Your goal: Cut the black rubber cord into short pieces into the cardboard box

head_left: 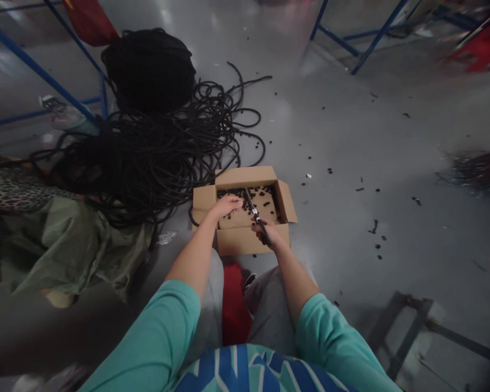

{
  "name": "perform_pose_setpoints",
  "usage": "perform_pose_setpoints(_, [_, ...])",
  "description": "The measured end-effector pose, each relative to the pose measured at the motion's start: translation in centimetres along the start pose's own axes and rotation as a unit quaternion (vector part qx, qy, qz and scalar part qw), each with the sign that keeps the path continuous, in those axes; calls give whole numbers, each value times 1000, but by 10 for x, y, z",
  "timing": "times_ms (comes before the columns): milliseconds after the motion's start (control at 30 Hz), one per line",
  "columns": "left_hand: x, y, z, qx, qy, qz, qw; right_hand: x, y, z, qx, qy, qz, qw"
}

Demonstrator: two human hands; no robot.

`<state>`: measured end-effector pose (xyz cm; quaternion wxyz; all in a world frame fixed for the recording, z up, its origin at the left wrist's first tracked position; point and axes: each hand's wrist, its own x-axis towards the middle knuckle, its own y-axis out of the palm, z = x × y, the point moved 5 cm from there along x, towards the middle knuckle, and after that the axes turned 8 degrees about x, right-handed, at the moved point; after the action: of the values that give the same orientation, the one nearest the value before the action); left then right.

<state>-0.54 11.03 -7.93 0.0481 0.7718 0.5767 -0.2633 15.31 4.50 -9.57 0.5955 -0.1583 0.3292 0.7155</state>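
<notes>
An open cardboard box (247, 239) stands on the floor in front of my knees, with many small black pieces (267, 204) scattered over its brown bottom. My left hand (227, 206) is over the left part of the box, its fingers pinched together; whatever they hold is too small to make out. Over the right side of the box, my right hand (267, 233) is closed round the black handles of a pair of scissors (255, 213). The blades point up and away, to the right of my left fingertips.
Tangled black cord (159, 158) lies left of the box, below a large black coil (149, 71). Blue metal frames (43, 62) stand at the upper left and upper right. Green sheeting (77, 245) lies at left, a dark metal frame (410, 332) at lower right. Black scraps dot the floor.
</notes>
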Motion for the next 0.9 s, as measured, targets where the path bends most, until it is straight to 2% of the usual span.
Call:
perform_pose_setpoints(200, [-2,-2,-2,-104,-31,-35,993,4,-3,-4,-24,-1,14,1000])
perform_pose_setpoints(333, [-4,-2,-5,-108,-24,-44,993,6,-3,-6,-56,-9,34,998])
perform_pose_setpoints(500, [-5,2,-4,-108,-20,-13,994,5,0,-7,-86,-8,63,994])
perform_pose_setpoints(800, [-5,10,-2,-82,-25,58,995,1,4,-4,-85,-21,67,994])
perform_pose_setpoints(900, [-5,9,-2,-75,-22,65,995,-1,4,-2,-84,-21,59,994])
